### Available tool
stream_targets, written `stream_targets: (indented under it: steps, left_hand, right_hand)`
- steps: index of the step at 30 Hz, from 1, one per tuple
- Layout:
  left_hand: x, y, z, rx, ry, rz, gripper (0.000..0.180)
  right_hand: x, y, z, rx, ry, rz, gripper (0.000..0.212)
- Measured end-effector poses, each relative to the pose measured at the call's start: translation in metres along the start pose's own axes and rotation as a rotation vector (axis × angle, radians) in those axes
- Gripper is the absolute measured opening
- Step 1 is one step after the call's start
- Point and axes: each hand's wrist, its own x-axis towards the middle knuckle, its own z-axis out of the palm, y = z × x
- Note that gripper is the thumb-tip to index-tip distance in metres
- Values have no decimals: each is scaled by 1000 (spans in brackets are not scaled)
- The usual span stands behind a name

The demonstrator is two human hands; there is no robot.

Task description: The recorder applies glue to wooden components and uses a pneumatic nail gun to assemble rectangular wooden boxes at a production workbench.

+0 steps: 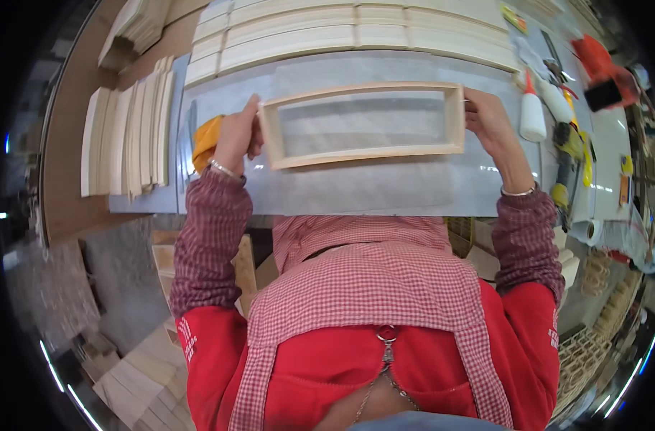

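Observation:
A long, shallow rectangular frame of pale wood (367,157) is held up over the table, slightly tilted. My left hand (238,136) grips its left end, thumb at the upper corner and fingers curled by the side. At the opposite end, my right hand (490,128) is closed on the short side, its fingertips partly hidden behind the wood. The grey tabletop shows through the middle of the frame; whether a clear pane sits there I cannot tell. A crumpled orange-yellow cloth-like thing (207,144) lies just left of my left hand.
Stacked pale wooden strips (291,44) line the table's far side. More wooden pieces (126,140) stand in a row at the left. To the right are a white glue bottle with a red tip (533,115), a yellow-and-black tool (568,154) and an orange-red tool (602,72).

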Motion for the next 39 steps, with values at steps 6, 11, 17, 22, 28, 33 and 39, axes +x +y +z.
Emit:
stream_targets:
  steps: [6, 11, 17, 22, 28, 33, 39]
  left_hand:
    - [-15, 1, -4, -229, 20, 235, 35]
    - [-40, -50, -8, -164, 28, 435, 24]
    - [-46, -87, 2, -59, -59, 427, 25]
    - [-51, -93, 10, -23, 31, 422, 25]
    - [-36, -92, 14, -42, 83, 456, 25]
    - [-31, -89, 19, -49, 83, 476, 25]
    - [-26, -97, 16, 65, 145, 568, 25]
  right_hand:
    - [-14, -6, 10, -2, 78, -241, 27]
    - [-36, 23, -3, 3, -12, -248, 27]
    - [-56, 57, -16, -141, 48, -247, 26]
    - [-34, 55, -78, -518, 545, -516, 36]
    - [8, 61, -124, -857, 1071, -431, 58]
    - [30, 83, -165, -701, 1032, -428, 65]
    - [-22, 85, -204, -1248, 958, -988, 50]
